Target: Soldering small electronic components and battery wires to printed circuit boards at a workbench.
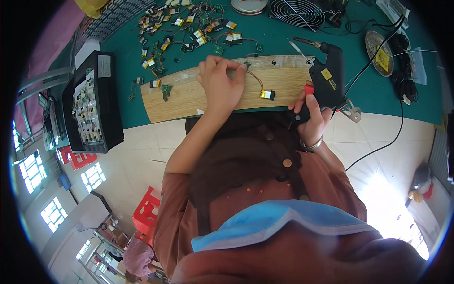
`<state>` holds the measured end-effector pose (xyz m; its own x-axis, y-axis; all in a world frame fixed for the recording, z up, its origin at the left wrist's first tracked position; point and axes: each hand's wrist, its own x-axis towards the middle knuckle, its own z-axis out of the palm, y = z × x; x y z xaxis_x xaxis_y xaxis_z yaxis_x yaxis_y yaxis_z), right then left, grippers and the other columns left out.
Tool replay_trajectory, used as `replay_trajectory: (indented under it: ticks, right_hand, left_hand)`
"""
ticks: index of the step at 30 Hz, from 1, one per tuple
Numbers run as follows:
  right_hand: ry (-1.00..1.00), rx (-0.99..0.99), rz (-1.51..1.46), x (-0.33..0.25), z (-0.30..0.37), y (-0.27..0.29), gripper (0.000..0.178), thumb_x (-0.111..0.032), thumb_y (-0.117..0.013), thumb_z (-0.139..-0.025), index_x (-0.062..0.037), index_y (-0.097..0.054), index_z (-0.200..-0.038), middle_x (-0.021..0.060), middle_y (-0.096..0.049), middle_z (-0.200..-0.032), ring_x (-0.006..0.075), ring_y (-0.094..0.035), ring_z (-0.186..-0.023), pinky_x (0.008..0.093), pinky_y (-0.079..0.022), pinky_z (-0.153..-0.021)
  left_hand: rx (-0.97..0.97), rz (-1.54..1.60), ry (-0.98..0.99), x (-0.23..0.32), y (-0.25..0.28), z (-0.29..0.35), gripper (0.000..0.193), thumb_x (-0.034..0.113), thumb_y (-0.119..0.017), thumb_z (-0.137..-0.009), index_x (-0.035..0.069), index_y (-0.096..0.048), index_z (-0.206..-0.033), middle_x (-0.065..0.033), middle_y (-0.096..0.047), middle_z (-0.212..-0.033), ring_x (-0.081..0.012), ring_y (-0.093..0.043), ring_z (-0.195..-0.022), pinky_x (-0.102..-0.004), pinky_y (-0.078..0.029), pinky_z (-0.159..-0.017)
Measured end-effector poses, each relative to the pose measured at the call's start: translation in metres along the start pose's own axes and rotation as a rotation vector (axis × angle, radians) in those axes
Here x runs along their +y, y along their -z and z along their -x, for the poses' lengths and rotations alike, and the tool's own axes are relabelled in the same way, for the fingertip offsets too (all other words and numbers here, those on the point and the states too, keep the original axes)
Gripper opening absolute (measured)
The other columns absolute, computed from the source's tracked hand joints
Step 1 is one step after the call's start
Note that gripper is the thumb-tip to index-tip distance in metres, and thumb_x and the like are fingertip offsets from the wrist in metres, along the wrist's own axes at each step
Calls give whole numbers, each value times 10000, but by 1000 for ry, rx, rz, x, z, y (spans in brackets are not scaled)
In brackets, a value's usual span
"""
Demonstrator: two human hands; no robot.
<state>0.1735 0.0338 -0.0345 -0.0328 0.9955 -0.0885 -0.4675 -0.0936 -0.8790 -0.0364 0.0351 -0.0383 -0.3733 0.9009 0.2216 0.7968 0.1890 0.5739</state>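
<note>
My left hand (218,84) is closed over the wooden board (184,102), thumb and forefinger pinching the edge of a small green circuit board (248,64). Thin wires (257,79) run from that circuit board to a small silver-and-black battery (267,95) with a yellow end, lying on the wood. My right hand (313,118) is wrapped round the grip of a black soldering gun (327,75), its thumb beside the red trigger. The gun's tip (295,46) points to the upper left, apart from the circuit board.
Many wired batteries and circuit boards (198,35) lie heaped on the green mat (118,47). A black box (101,116) of small parts stands left. A fan guard (298,13), a round tin (379,54) and black cables (402,78) lie at the far right.
</note>
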Motion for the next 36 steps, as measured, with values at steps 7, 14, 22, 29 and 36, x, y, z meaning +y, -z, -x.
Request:
replay_trajectory:
  ticks: [7,14,22,29,36]
  right_hand:
    - [9,-33,28,2,2,-1,317,-61,-559,-888,78,-518,-1170,105,-555,-741,164,-516,-562,349,-507,-573]
    - [-21,-39,104,5,4,-2,333,-83,-578,-877,80,-522,-1161,106,-556,-756,165,-509,-552,343,-502,-569]
    - [-24,-57,132,4,3,1,356,-43,-565,-855,94,-502,-1177,123,-560,-782,171,-529,-568,345,-512,-584]
    - [-57,-59,130,2,4,-3,357,-38,-559,-858,98,-492,-1181,130,-566,-819,176,-540,-579,350,-522,-589]
    - [-63,-73,121,3,5,2,314,-37,-568,-884,97,-505,-1160,118,-578,-820,170,-557,-617,349,-529,-638]
  left_hand:
    - [50,-100,-49,-6,0,0,97,209,-727,-786,169,-665,-848,-39,-509,-959,-254,-459,-948,-408,-306,-760]
    - [50,-173,-177,-7,2,2,127,197,-724,-791,213,-691,-912,-34,-507,-951,-240,-463,-939,-398,-303,-743]
    - [84,-81,-284,-17,23,-71,125,270,-728,-806,184,-713,-896,-22,-576,-926,-253,-519,-939,-403,-370,-791]
    - [22,-501,-186,-41,34,-202,120,-15,-616,-747,97,-656,-744,-157,-596,-829,-354,-508,-869,-542,-421,-795]
    - [-59,-406,-274,-49,1,-258,215,226,-647,-844,86,-722,-989,-160,-654,-1031,-368,-523,-1074,-546,-441,-841]
